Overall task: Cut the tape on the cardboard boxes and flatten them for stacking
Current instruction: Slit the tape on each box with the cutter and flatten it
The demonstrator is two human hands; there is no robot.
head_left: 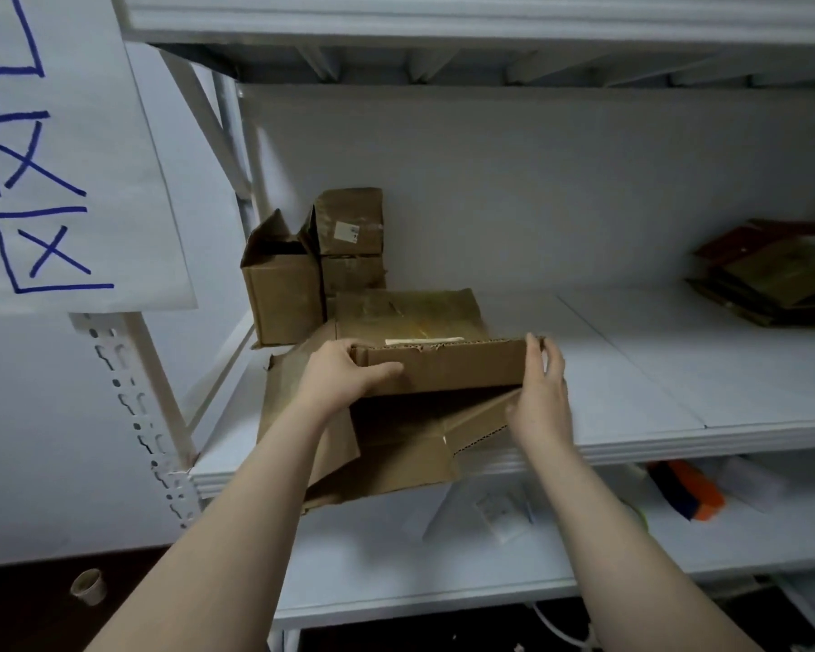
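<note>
**A:** Edges and room first.

**B:** The shelf (pixel 678 369) has its front lip just below both grips, and the box's loose flaps (pixel 396 454) hang out over it. Right of the right grip (pixel 544 397) is bare shelf board, open as far as the flattened cardboard pile (pixel 772 275) at the far end. It is tighter left of the left grip (pixel 344 374). An open-topped box (pixel 283 294) stands just beyond it, two small boxes (pixel 349 223) are stacked beside that, and the rack post (pixel 151 430) stands nearer in. The upper shelf (pixel 443 21) is overhead.

**A:** The box itself?

**B:** The flat box (pixel 443 369) sits between the two grips, on the shelf close to the front lip. Its long axis runs left to right, parallel to the lip. The broad taped face is up. A narrow wall with a ragged corrugated rim faces the wearer.

**A:** Grips?

**B:** The left grip wraps the box's left end, with the thumb laid along the front wall (fingers hidden round the corner). The right grip is spread, fingers near straight and pressed flat against the right end. Its thumb is low by the flap beneath, and I cannot tell if it touches.
</note>
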